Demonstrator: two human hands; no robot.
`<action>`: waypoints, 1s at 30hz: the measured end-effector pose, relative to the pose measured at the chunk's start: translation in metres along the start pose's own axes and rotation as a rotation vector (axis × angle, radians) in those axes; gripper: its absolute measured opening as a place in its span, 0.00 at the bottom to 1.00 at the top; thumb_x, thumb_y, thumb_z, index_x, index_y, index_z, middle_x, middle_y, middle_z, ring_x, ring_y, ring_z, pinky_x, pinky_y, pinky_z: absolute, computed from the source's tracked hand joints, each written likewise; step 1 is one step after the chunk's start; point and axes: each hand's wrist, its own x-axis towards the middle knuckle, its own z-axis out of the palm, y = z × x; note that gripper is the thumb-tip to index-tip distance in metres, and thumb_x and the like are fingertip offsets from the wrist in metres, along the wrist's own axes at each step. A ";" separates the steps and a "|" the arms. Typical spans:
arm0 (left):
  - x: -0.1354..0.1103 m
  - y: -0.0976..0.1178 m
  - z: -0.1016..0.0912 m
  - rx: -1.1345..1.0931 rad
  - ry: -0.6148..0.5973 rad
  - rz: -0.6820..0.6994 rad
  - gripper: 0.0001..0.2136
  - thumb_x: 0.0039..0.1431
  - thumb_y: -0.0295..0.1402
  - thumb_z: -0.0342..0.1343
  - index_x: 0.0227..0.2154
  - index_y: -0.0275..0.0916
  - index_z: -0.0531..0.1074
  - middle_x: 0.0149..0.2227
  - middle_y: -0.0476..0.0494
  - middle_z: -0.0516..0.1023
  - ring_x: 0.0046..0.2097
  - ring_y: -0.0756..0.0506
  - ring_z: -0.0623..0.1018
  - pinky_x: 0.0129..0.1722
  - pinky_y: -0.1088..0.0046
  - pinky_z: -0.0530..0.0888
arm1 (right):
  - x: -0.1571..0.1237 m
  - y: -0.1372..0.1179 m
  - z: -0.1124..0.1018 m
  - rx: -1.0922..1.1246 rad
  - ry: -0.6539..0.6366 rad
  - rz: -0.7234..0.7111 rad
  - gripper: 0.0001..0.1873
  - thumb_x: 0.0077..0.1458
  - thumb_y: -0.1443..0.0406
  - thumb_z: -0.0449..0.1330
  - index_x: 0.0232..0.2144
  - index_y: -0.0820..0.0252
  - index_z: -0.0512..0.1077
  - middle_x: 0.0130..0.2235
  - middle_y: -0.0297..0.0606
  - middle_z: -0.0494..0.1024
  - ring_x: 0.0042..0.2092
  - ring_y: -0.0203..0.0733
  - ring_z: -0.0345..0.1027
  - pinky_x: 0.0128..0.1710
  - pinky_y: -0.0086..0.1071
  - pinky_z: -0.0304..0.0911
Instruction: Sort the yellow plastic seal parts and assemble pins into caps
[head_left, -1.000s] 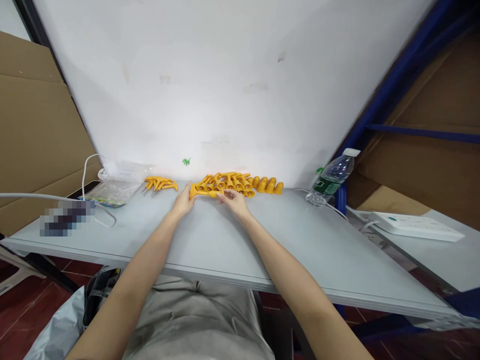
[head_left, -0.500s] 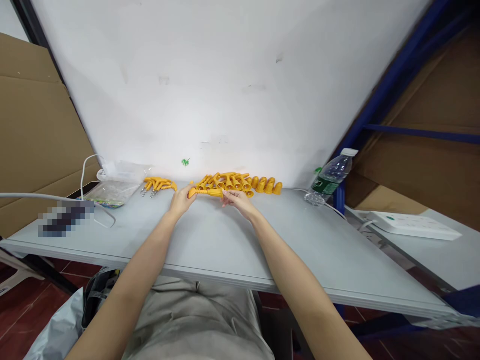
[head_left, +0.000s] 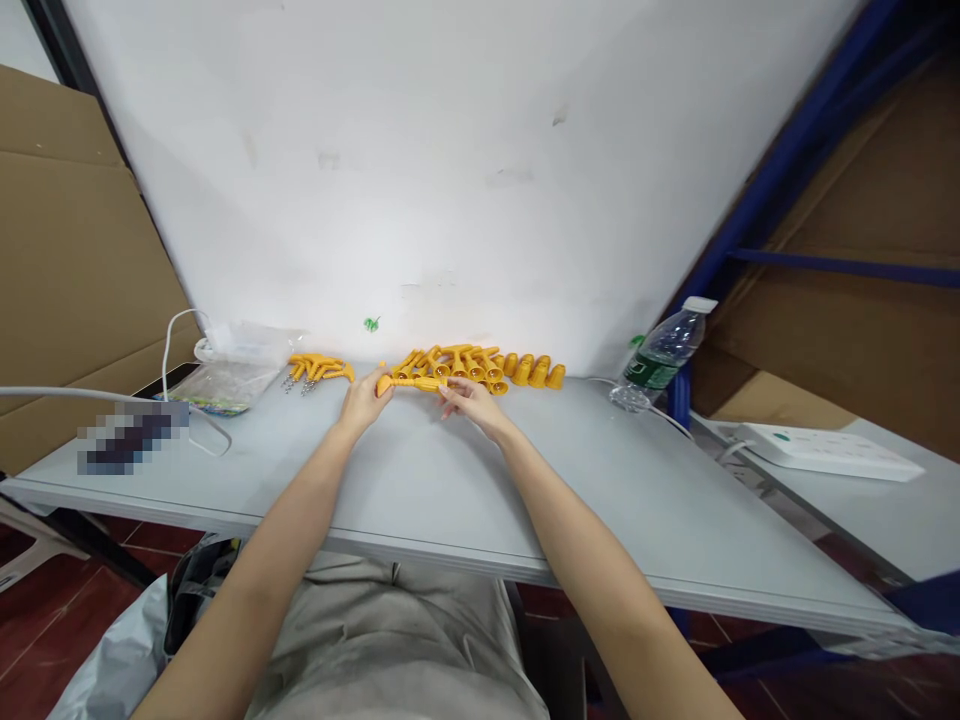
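Above the table, a yellow corkscrew lies level between my hands, its T-shaped handle to the left and a ribbed shaft running right. My left hand is closed on the handle end. The fingers of my right hand pinch the sleeve at the other end. Just behind are several yellow T-handled pieces with bell-shaped ends. Further right stand several yellow cup-shaped parts. Left of my hands lie several yellow handles with metal spirals.
A clear plastic bag and white cable lie on the left of the grey table. A blurred dark object is near them. A water bottle leans at the right; beyond is a white power strip. A white wall rises behind.
My right hand has shifted slightly left along the corkscrew, and its fingers have changed position. My left hand stays in place.
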 end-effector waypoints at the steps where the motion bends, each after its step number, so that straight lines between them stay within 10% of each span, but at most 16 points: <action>1: -0.001 0.000 0.001 -0.026 -0.006 -0.007 0.12 0.42 0.24 0.65 0.30 0.45 0.77 0.23 0.51 0.70 0.30 0.46 0.71 0.34 0.77 0.67 | 0.001 0.002 0.001 -0.002 0.014 -0.007 0.29 0.42 0.41 0.65 0.33 0.60 0.72 0.25 0.35 0.78 0.22 0.36 0.70 0.26 0.30 0.64; 7: -0.005 0.005 0.007 -0.032 -0.043 0.037 0.12 0.43 0.22 0.64 0.30 0.45 0.76 0.28 0.50 0.73 0.35 0.45 0.72 0.40 0.75 0.67 | 0.005 0.006 0.006 0.018 0.140 0.096 0.35 0.46 0.32 0.52 0.16 0.56 0.64 0.10 0.32 0.63 0.13 0.33 0.55 0.20 0.32 0.63; 11: -0.006 0.004 0.008 0.093 -0.049 0.079 0.13 0.45 0.22 0.63 0.32 0.46 0.75 0.27 0.51 0.73 0.33 0.46 0.72 0.40 0.75 0.67 | 0.002 -0.003 -0.001 -0.013 0.106 0.207 0.39 0.50 0.32 0.45 0.20 0.59 0.70 0.15 0.41 0.72 0.14 0.36 0.62 0.20 0.31 0.63; 17: -0.005 0.005 0.006 0.043 0.001 0.005 0.12 0.43 0.22 0.63 0.31 0.45 0.75 0.23 0.53 0.68 0.29 0.47 0.69 0.35 0.76 0.64 | -0.003 -0.006 -0.013 0.022 -0.038 0.085 0.30 0.45 0.49 0.68 0.47 0.57 0.72 0.41 0.42 0.82 0.30 0.40 0.77 0.32 0.31 0.68; 24: -0.004 0.007 0.006 -0.032 0.009 -0.036 0.14 0.38 0.25 0.67 0.30 0.45 0.74 0.24 0.53 0.70 0.29 0.47 0.67 0.32 0.77 0.63 | 0.001 -0.003 -0.001 -0.011 0.050 0.117 0.29 0.50 0.40 0.58 0.25 0.60 0.68 0.22 0.37 0.76 0.18 0.37 0.69 0.23 0.29 0.60; 30: -0.003 0.001 0.007 0.136 -0.029 0.086 0.13 0.43 0.27 0.66 0.32 0.45 0.74 0.24 0.53 0.69 0.28 0.48 0.67 0.33 0.76 0.64 | -0.002 -0.009 -0.006 -0.023 0.030 0.075 0.24 0.52 0.48 0.63 0.43 0.59 0.75 0.38 0.42 0.82 0.29 0.40 0.76 0.37 0.33 0.67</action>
